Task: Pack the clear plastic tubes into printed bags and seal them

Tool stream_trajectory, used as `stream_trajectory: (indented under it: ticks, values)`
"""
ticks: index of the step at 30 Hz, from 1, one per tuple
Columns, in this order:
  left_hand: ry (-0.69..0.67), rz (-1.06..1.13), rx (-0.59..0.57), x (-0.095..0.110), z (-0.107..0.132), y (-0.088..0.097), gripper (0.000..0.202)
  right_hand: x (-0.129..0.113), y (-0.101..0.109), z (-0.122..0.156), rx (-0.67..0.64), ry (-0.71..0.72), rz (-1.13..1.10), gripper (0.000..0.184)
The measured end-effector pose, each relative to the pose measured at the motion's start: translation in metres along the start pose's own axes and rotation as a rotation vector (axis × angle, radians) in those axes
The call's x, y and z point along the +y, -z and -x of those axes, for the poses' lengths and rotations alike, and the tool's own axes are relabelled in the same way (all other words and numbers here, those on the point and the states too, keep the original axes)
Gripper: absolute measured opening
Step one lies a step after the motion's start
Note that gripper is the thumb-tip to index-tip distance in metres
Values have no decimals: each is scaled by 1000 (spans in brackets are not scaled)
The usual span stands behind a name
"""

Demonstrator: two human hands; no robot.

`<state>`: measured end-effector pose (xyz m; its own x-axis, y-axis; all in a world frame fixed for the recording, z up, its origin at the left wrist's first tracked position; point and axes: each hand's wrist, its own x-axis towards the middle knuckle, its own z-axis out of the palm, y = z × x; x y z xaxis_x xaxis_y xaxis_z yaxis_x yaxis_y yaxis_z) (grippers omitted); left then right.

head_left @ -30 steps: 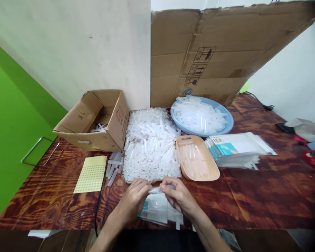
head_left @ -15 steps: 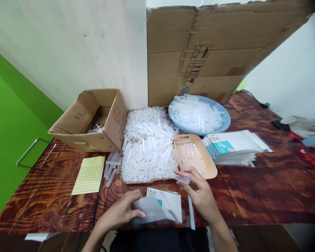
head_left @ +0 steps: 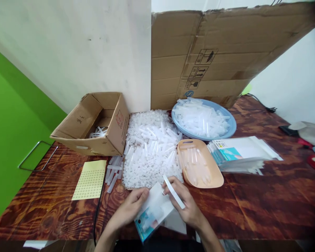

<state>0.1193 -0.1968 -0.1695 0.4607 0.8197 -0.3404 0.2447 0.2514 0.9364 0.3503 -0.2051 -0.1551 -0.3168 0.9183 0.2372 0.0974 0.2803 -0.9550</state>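
My left hand (head_left: 134, 205) grips the left edge of a clear plastic packaging bag (head_left: 154, 210), thumb on top. The bag is tilted, with a teal printed end low towards me and small translucent pieces showing inside. My right hand (head_left: 185, 204) is closed at the bag's upper right edge, fingers curled. A narrow white strip (head_left: 174, 192) lies across its fingers; whether it is joined to the bag cannot be made out. Beneath the bag, another flat pack (head_left: 174, 224) lies partly hidden at the table's edge.
Beyond my hands spreads a heap of translucent tubes (head_left: 152, 150). A tan tray (head_left: 217, 180) and a blue basin (head_left: 232, 127) hold more. Stacked packaging bags (head_left: 241, 150) lie right. An open cardboard box (head_left: 115, 140), loose tubes (head_left: 112, 180) and a yellow sticker sheet (head_left: 90, 178) are left.
My left hand has lifted the bag off the table and tilted it. My right hand has come from beside the tray, where it held a tube, onto the bag.
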Motion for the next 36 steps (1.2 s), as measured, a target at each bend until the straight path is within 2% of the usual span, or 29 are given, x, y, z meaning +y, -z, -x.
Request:
stream_trajectory:
  ticks: [6, 8, 11, 12, 17, 19, 21, 24, 25, 26, 28, 29, 31, 32, 34, 36]
  values:
    - [26, -5, 34, 3, -6, 2, 47, 5, 4, -8, -92, -56, 14, 35]
    - [23, -3, 57, 3, -7, 3, 47, 7, 4, -9, -40, -74, 1, 30]
    - [9, 0, 101, 2, -8, 5, 47, 9, 7, -8, 108, -112, -32, 22]
    - [3, 3, 111, 2, -8, 6, 47, 10, 9, -8, 113, -119, -42, 23]
    - [-26, -12, 116, 7, -9, 6, 46, 8, 13, -3, -73, -130, -60, 41]
    - [-44, -37, 118, 10, -9, 7, 46, 9, 12, -1, -81, -156, -76, 43]
    - [-67, -79, 173, 14, -7, 8, 45, 12, 10, -1, 31, -175, -131, 40]
    - [-136, -235, 391, 24, -3, 5, 44, 13, 3, -4, 392, -154, -249, 34]
    - [-189, -315, 463, 28, -1, 2, 42, 11, -1, -5, 465, -148, -255, 32]
    - [-271, -409, 514, 33, 1, -3, 37, 8, -6, -7, 486, -143, -238, 30]
    - [-493, -636, 548, 42, 5, -13, 25, -1, -16, -12, 417, -134, -156, 32]
    - [-612, -753, 549, 45, 7, -19, 26, -6, -21, -15, 394, -135, -109, 35]
    - [-779, -940, 534, 51, 10, -30, 34, -13, -28, -21, 444, -159, -28, 35]
    - [-809, -987, 508, 53, 12, -33, 37, -15, -29, -24, 495, -183, 4, 34]
    - [-782, -965, 452, 56, 14, -35, 36, -17, -26, -29, 568, -212, 56, 32]
    - [-714, -848, 446, 59, 14, -32, 32, -18, -20, -32, 551, -209, 91, 31]
